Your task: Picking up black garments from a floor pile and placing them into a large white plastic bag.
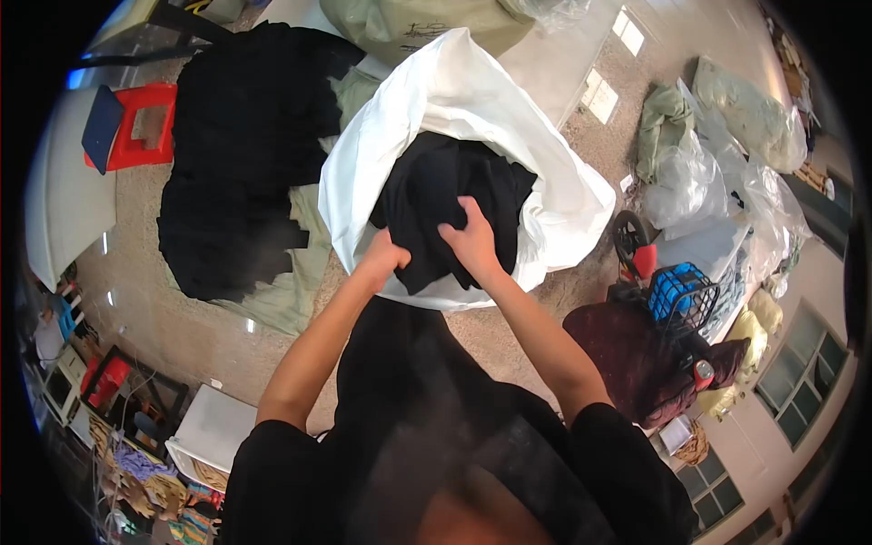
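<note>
A large white sack [568, 195] stands open in front of me, its rim spread wide. Black cloth [436, 177] lies bunched inside its mouth. My left hand [383, 257] is closed on the cloth's near left edge, just inside the rim. To the right of it, my right hand [472, 241] grips a fold of the same cloth, its thumb and fingers partly sunk in the fabric. How far the cloth reaches down into the sack is hidden.
Left of the sack, a broad pile of black cloth pieces [245, 154] lies on pale green sheeting [313, 245]. A red stool [150, 127] stands beyond it. At right are a vehicle with a black wire basket [683, 295] and clear plastic bags [686, 186]. A full beige sack [418, 23] sits behind.
</note>
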Tool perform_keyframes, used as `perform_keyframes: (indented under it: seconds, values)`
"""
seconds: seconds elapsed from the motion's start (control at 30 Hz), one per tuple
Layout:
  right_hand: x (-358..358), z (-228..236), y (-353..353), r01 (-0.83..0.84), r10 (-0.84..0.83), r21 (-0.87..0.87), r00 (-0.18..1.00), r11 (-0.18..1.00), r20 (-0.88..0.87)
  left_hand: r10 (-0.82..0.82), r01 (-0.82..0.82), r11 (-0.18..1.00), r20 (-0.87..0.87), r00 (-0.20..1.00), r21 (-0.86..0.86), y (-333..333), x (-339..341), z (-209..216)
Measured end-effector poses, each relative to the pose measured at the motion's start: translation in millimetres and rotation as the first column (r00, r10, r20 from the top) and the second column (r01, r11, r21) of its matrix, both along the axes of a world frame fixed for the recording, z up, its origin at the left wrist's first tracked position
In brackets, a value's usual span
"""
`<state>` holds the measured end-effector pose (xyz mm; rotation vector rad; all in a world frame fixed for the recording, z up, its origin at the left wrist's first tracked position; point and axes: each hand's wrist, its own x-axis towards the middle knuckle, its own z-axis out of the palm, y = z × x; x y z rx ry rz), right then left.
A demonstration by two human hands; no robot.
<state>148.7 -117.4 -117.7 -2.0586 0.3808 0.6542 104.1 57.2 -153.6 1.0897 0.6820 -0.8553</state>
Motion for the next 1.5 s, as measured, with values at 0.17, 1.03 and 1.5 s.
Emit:
perform_keyframes:
  seconds: [0.17, 1.03, 1.5]
  values:
    - [-81.6, 97.9, -67.5, -0.085, 0.092, 0.156, 0.995, 0.984, -0.038, -0.111, 0.127, 0.984, 0.134, 0.985, -0.123, 11.9, -58.1, 118.4]
    - [-141.7, 43.2, -24.1, 0.097, -0.012, 0.289, 0.960, 0.952, -0.281, -0.026, 0.023, 0.999, 0.082, 0.996, 0.037, -18.0, -141.8, 91.6]
    - [-148.1, 24.5, -21.0, -0.090, 0.130, 0.242, 0.979, 0.966, -0.155, 0.052, -0.070, 0.974, 0.085, 0.995, 0.216, -17.9, -157.1, 56.5]
